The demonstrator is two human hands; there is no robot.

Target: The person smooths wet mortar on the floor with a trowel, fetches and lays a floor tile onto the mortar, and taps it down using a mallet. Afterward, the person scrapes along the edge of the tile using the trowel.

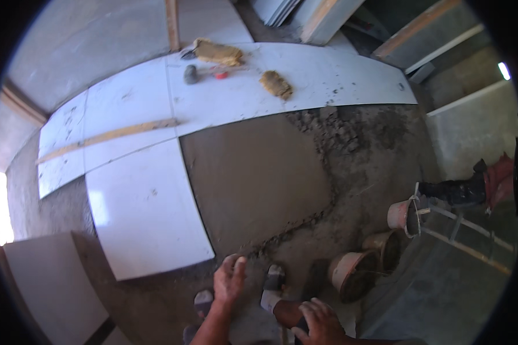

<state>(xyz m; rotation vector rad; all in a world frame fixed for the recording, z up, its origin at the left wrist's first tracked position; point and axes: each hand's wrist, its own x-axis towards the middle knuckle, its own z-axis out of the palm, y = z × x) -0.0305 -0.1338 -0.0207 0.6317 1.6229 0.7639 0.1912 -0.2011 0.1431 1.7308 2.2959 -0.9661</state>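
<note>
While my right hand (321, 322) rests by my leg (286, 314), its fingers loosely spread and empty, my left hand (229, 282) is at the near edge of the grey mortar bed (259, 178), fingers half curled; I cannot tell whether they grip anything. The bed meets the white slab (149, 224) on its left; I'd keep its face flat and that seam free of crumbs.

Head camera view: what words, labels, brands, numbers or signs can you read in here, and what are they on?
None can be read.
White floor tiles: dark smudges and specks, no lettering I can make out.
Smoothed mortar bed: no writing visible.
Buckets: grimy; any marks are too small or blurred to read.
</note>
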